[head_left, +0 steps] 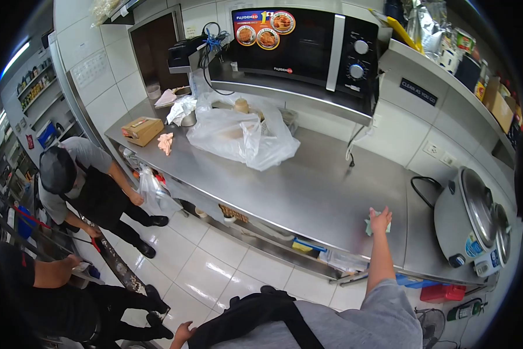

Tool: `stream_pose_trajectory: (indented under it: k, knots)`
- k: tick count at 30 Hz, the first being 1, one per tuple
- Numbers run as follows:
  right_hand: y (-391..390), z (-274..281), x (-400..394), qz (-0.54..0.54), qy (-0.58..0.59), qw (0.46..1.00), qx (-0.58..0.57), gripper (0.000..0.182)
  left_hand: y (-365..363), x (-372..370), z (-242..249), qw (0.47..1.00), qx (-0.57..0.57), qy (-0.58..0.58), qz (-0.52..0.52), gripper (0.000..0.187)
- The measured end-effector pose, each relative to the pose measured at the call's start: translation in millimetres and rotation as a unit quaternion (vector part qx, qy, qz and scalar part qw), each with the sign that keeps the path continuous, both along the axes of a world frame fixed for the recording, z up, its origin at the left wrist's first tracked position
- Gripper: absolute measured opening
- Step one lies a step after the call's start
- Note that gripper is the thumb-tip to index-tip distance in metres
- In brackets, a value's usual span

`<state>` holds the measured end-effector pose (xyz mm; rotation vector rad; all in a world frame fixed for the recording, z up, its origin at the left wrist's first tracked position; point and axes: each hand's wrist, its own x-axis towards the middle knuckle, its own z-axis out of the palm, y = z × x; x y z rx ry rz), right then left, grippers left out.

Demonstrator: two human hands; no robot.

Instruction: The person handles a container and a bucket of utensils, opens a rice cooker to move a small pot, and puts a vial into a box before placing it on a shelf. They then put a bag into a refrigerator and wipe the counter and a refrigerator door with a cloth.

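Observation:
My right hand (380,220) reaches forward onto the steel counter (337,180). Its fingers are bent over a pale green cloth (368,228), which shows at both sides of the hand and lies against the metal. Down at the bottom edge of the view, my left hand (183,334) hangs low beside my body, with nothing visible in it. Its fingers show in part and look loosely apart. Farther along the counter sits a large translucent plastic bag (261,148) with containers inside. A crumpled pinkish cloth (165,143) lies left of the bag.
A microwave (296,52) stands on a raised shelf. Rice cookers (456,215) occupy the counter's right end, near a hanging power cord (351,156). A cardboard box (142,131) is at the far left. Two people (93,198) stand on the tiled floor at left.

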<state>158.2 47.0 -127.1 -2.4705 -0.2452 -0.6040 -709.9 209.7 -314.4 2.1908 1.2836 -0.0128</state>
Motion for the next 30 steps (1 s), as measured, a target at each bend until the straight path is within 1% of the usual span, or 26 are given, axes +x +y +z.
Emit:
stream_pose_trajectory:
  k: [1,2,3,4,6,7,8,9,10,12,14,15,16,17,18,19,20,21,22,23,24,25,26,27,28,30]
  knots:
    - [20.6,8.3,-8.6,-0.043,0.082,0.992,-0.082,0.054,6.1,-2.1,7.2,0.998,-0.047,0.04,0.026,0.051]
    - [41.4,14.4,-12.6,-0.085,0.163,0.97,-0.161,0.056,13.1,-6.3,7.6,0.991,-0.091,0.084,0.049,0.05]
    - [47.8,2.6,-4.5,-0.073,0.116,0.975,-0.175,0.05,15.1,-10.4,15.8,0.983,-0.124,0.1,0.096,0.05]
    - [45.0,-4.0,11.9,-0.072,0.123,0.975,-0.172,0.05,19.9,-8.1,22.8,0.975,-0.145,0.1,0.132,0.05]
    - [32.7,-22.9,40.7,0.007,0.214,0.975,-0.061,0.047,37.9,-0.5,34.4,0.966,-0.166,0.099,0.173,0.05]
    - [35.6,-19.5,32.7,-0.013,0.11,0.992,-0.067,0.039,50.1,6.7,36.2,0.963,-0.175,0.098,0.179,0.05]
    - [36.7,-11.2,20.8,-0.022,0.116,0.991,-0.069,0.039,61.0,11.9,37.8,0.961,-0.181,0.091,0.186,0.049]
    - [40.1,-2.0,12.3,-0.061,-0.015,0.997,-0.046,0.038,72.8,17.7,37.9,0.961,-0.185,0.085,0.188,0.049]
    - [46.6,2.6,7.4,-0.096,-0.148,0.984,-0.024,0.036,82.7,23.0,36.9,0.96,-0.188,0.08,0.19,0.049]
    - [33.1,-25.8,18.1,-0.197,-0.17,0.962,-0.082,0.035,98.2,27.5,35.7,0.959,-0.194,0.067,0.195,0.049]
    - [5.3,-59.1,57.5,-0.187,0.04,0.981,-0.028,0.038,111.6,24.5,32.0,0.957,-0.198,0.051,0.205,0.049]
    - [13.5,-52.8,60.0,-0.202,0.035,0.969,0.136,0.038,116.3,19.0,28.6,0.956,-0.2,0.046,0.209,0.049]
    - [19.7,-37.2,54.6,-0.212,0.035,0.931,0.294,0.039,120.3,10.3,23.9,0.956,-0.201,0.041,0.209,0.049]
    - [35.7,-12.7,46.4,-0.224,-0.029,0.915,0.335,0.04,125.1,0.0,18.6,0.956,-0.203,0.037,0.21,0.049]
    - [62.5,37.7,29.7,-0.234,-0.095,0.891,0.376,0.041,130.1,-11.2,9.9,0.956,-0.204,0.031,0.209,0.048]
    - [74.4,73.1,32.4,-0.226,-0.197,0.905,0.303,0.037,134.3,-22.9,2.0,0.957,-0.201,0.028,0.207,0.048]
    - [86.9,108.6,34.3,-0.216,-0.297,0.902,0.227,0.033,141.7,-35.0,-8.0,0.959,-0.194,0.023,0.204,0.048]
    - [113.2,163.5,10.5,-0.147,-0.404,0.884,0.183,0.032,150.3,-49.1,-17.6,0.963,-0.183,0.02,0.198,0.048]
    - [144.1,218.9,-19.6,-0.077,-0.503,0.85,0.137,0.031,161.8,-63.8,-28.1,0.968,-0.158,0.021,0.194,0.048]
    - [165.8,258.2,-38.3,-0.04,-0.524,0.846,0.093,0.031,180.9,-71.5,-32.1,0.974,-0.129,0.03,0.184,0.048]
    - [188.0,281.3,-48.8,-0.003,-0.542,0.839,0.046,0.03,198.3,-77.8,-33.3,0.978,-0.1,0.044,0.179,0.048]
    - [211.5,287.7,-47.3,0.029,-0.516,0.856,0.033,0.03,212.2,-92.7,-35.5,0.968,-0.088,0.055,0.228,0.045]
    - [232.1,292.3,-45.6,0.059,-0.489,0.87,0.019,0.03,235.8,-93.4,2.9,0.958,-0.116,0.102,0.24,0.044]
    - [255.8,288.7,-47.7,0.029,-0.492,0.87,-0.012,0.03,252.6,-98.0,2.7,0.962,-0.075,0.076,0.252,0.044]
    - [278.5,282.0,-48.8,-0.004,-0.495,0.868,-0.042,0.029,267.5,-90.2,24.1,0.951,-0.093,0.064,0.289,0.042]
    - [308.1,280.8,-40.5,-0.02,-0.486,0.873,-0.026,0.029,285.4,-88.1,23.9,0.95,-0.067,-0.005,0.306,0.04]
